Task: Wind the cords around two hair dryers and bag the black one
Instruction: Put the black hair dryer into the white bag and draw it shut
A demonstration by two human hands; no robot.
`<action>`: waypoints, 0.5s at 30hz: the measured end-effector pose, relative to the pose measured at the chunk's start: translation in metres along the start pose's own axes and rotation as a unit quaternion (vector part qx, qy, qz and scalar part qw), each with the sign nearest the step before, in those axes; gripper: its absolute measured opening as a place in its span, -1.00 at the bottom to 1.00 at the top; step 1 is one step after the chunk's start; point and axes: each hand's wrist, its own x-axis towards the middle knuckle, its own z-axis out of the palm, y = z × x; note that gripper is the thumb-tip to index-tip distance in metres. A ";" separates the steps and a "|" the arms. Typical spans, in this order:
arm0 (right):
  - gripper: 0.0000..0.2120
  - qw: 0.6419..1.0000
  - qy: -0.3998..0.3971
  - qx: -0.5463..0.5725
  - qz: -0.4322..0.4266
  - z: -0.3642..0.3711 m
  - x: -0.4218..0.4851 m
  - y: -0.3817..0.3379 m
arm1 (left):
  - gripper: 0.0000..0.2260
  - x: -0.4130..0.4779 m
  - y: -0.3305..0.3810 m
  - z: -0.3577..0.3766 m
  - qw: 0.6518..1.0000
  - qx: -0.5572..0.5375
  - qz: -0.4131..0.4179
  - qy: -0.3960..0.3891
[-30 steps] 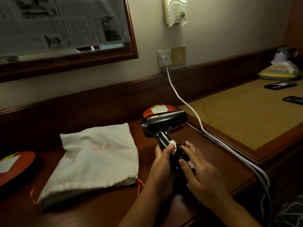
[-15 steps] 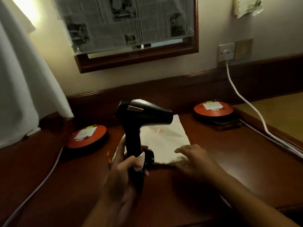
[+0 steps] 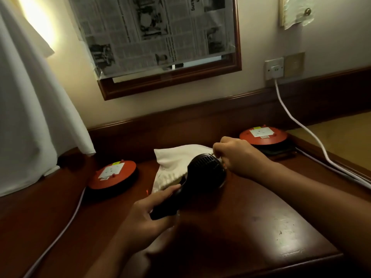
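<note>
Bare desk [image 3: 271,217] near right, left reel [image 3: 113,174] and right reel [image 3: 263,135] flanking white bag [image 3: 176,157], curtain [image 3: 30,117] crowding far left

Sideways headline fragment "akang" on newspaper [image 3: 156,33] at twelve o'clock, finer print unreadable, labels on near orange disc [image 3: 112,183] at nine o'clock and far orange disc [image 3: 265,141] at two o'clock illegible.

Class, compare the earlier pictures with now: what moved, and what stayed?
The left hand tipped the hair dryer from upright towards the bag. The right hand, flat on the bag before, now grips its edge. The left hand's hold and both orange discs stayed.
</note>
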 end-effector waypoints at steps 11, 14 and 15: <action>-0.35 0.987 -0.109 -0.121 -0.002 -0.016 0.009 -0.004 | -0.45 0.010 -0.005 -0.012 0.994 -0.022 0.060 0.093; -0.27 0.992 -0.107 -0.067 -0.022 -0.020 0.009 -0.006 | -0.45 0.016 -0.003 -0.006 0.995 -0.005 0.062 0.081; -0.27 0.993 -0.107 -0.048 -0.026 -0.023 0.008 -0.006 | -0.44 0.021 -0.003 -0.003 0.995 0.007 0.058 0.078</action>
